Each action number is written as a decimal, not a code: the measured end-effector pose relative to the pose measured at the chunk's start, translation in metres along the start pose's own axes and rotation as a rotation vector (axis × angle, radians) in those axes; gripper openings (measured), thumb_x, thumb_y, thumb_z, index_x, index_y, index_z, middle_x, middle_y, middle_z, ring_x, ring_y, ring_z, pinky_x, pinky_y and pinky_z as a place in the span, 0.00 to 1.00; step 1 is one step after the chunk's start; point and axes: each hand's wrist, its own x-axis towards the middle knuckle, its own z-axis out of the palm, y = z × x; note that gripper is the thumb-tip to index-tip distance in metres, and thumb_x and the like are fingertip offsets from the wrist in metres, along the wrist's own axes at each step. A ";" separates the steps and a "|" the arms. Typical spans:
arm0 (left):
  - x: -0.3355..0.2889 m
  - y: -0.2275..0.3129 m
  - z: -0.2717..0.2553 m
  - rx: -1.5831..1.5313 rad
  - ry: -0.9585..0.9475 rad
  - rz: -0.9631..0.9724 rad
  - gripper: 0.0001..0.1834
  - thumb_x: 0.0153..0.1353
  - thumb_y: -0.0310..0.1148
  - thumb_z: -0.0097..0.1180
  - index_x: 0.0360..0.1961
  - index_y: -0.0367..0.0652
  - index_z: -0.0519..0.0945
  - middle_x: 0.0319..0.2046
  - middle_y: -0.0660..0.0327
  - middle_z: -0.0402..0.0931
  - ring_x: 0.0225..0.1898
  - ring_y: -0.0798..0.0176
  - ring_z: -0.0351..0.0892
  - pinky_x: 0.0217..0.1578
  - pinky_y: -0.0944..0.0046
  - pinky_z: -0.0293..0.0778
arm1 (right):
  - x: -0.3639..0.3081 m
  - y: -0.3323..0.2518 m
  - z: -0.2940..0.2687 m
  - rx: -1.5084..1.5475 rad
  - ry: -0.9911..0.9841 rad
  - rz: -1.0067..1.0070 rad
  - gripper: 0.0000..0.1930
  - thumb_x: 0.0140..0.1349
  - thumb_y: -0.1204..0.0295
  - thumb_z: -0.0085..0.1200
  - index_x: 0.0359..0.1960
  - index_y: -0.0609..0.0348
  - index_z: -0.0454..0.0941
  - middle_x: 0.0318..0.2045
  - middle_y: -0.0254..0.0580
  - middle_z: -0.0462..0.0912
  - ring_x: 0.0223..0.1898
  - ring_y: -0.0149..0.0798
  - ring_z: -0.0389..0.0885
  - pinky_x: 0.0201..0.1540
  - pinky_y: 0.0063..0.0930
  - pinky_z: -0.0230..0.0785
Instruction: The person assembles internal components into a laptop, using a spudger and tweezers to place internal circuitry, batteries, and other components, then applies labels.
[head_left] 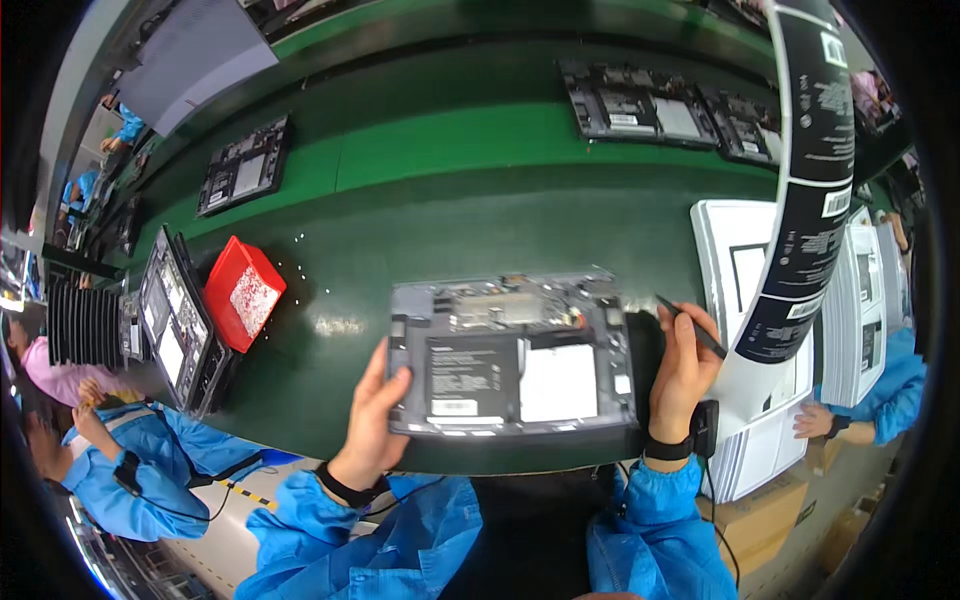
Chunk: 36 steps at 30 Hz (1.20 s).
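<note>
An opened laptop base (510, 425) lies in front of me, slightly blurred, with its circuit board, black battery and a white rectangular panel exposed. My left hand (368, 425) grips its left edge, thumb on top and fingers partly hidden beneath. Beside the right edge, my right hand (683, 375) is closed around slim black tweezers (705, 335), whose tip points up and left. A strip of black printed labels (810, 200) on white backing hangs down just right of that hand. Both wrists wear black bands, the right one with a cord.
Left of me are a red bin (228, 285) of tiny white pieces and tilted laptop bases (172, 320). More bases (640, 105) lie along the far green strip. White label sheets (735, 225) are stacked at right, above a cardboard box (765, 520). Co-workers in blue sit on both sides.
</note>
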 end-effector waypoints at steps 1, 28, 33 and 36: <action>0.005 0.009 0.001 -0.009 0.019 0.019 0.30 0.72 0.31 0.52 0.73 0.40 0.60 0.61 0.51 0.74 0.60 0.52 0.78 0.60 0.53 0.76 | 0.001 0.003 -0.006 -0.033 0.000 -0.003 0.10 0.67 0.80 0.58 0.48 0.68 0.79 0.42 0.45 0.83 0.39 0.33 0.80 0.49 0.27 0.73; 0.262 0.021 0.162 1.427 -0.156 1.039 0.21 0.67 0.44 0.58 0.26 0.36 0.84 0.22 0.43 0.78 0.25 0.37 0.79 0.28 0.47 0.74 | -0.001 -0.015 -0.026 -0.145 -0.140 0.071 0.10 0.64 0.79 0.64 0.45 0.67 0.82 0.35 0.37 0.85 0.31 0.25 0.79 0.34 0.18 0.71; 0.276 0.061 0.144 1.479 -0.205 0.979 0.25 0.68 0.44 0.59 0.20 0.34 0.80 0.16 0.44 0.73 0.20 0.39 0.75 0.24 0.49 0.69 | -0.002 -0.018 -0.021 -0.096 -0.181 0.102 0.10 0.64 0.80 0.64 0.45 0.67 0.82 0.32 0.35 0.84 0.30 0.24 0.78 0.34 0.17 0.70; 0.285 0.041 0.156 1.561 -0.112 1.207 0.23 0.65 0.45 0.61 0.20 0.37 0.81 0.19 0.48 0.78 0.24 0.42 0.80 0.27 0.47 0.74 | 0.002 -0.018 -0.023 -0.082 -0.192 0.106 0.09 0.64 0.80 0.64 0.45 0.68 0.82 0.32 0.35 0.84 0.30 0.24 0.78 0.33 0.16 0.70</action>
